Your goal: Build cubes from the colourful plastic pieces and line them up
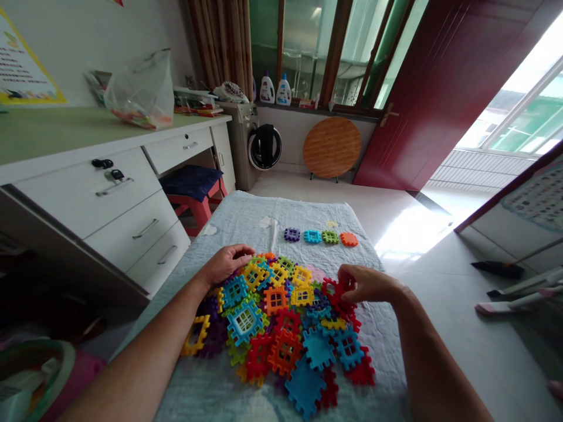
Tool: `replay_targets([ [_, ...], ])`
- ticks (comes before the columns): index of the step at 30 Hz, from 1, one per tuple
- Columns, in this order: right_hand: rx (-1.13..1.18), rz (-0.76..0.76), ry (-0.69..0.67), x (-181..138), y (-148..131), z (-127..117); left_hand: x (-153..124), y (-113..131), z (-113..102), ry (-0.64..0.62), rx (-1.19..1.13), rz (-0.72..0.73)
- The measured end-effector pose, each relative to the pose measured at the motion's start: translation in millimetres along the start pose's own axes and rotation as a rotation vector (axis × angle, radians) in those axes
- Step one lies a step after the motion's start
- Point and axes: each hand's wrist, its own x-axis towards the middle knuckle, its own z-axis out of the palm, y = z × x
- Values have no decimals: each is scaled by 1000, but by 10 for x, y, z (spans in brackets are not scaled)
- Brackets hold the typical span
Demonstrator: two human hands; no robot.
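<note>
A heap of coloured plastic interlocking square tiles (281,328) lies on a pale blue quilted cloth (246,217). My left hand (226,262) rests at the heap's far left edge, fingers curled down onto a yellow tile (254,273). My right hand (367,283) pinches a red tile (335,291) at the heap's right edge. Beyond the heap, a row of single tiles runs left to right: purple (291,235), blue (312,236), green (329,237), orange (349,239).
A white desk with drawers (132,199) stands at left, a red stool with a blue cushion (193,187) beneath it. A washing machine (259,143) and a round wooden tabletop (332,146) stand by the far wall. A broom (505,266) lies at right.
</note>
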Motion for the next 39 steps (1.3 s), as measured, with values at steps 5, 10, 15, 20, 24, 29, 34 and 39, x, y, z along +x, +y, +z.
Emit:
replay_targets([
  [5, -18, 23, -40, 36, -98, 74, 3, 2, -1, -6, 12, 2],
  [10, -72, 1, -8, 5, -121, 72, 5, 2, 0, 0, 31, 11],
  [15, -99, -69, 192, 67, -37, 60, -2, 9, 7, 0, 34, 11],
  [20, -101, -21, 522, 296, 184, 156, -8, 19, 18, 8, 15, 0],
  [24, -86, 25, 507, 405, 320, 243, -11, 31, 19, 2, 11, 0],
  [29, -149, 15, 469, 397, 296, 233, -8, 34, 9, -11, 23, 5],
  [34, -162, -7, 497, 429, 257, 237, -11, 57, 11, -4, 34, -13],
  [39, -161, 0, 492, 461, 287, 265, -4, 66, 2, -12, 42, -17],
])
